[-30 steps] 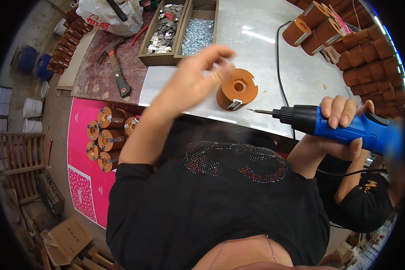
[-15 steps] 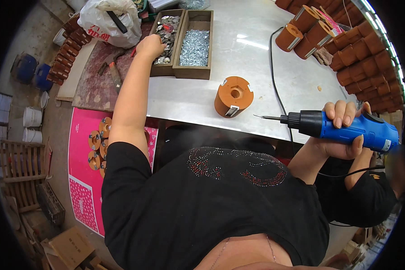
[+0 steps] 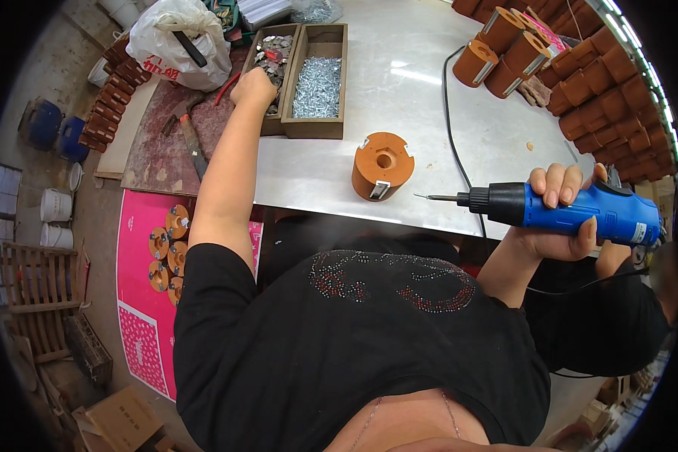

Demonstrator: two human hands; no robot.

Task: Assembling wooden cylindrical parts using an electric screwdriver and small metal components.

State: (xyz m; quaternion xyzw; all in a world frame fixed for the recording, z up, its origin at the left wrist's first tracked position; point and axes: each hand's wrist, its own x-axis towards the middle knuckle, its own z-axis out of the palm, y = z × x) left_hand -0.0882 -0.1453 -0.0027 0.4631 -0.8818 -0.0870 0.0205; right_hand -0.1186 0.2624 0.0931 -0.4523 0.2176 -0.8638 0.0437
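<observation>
Blue screwdriver (image 3: 557, 215) inside right grip (image 3: 559, 242), brown cylinder (image 3: 382, 171) leftward of grip, apart

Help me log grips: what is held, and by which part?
The right hand grips a blue plastic cylindrical power screwdriver by its body; whether the left hand holds anything cannot be told.

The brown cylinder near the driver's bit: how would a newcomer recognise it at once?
Find the pale, shiny table, then the wooden box of silvery fasteners on it. Nearer the wearer and slightly right stands the brown cylinder, its holed top facing up. Unlike the similar cylinders grouped at the table's back right, it stands alone.
</observation>
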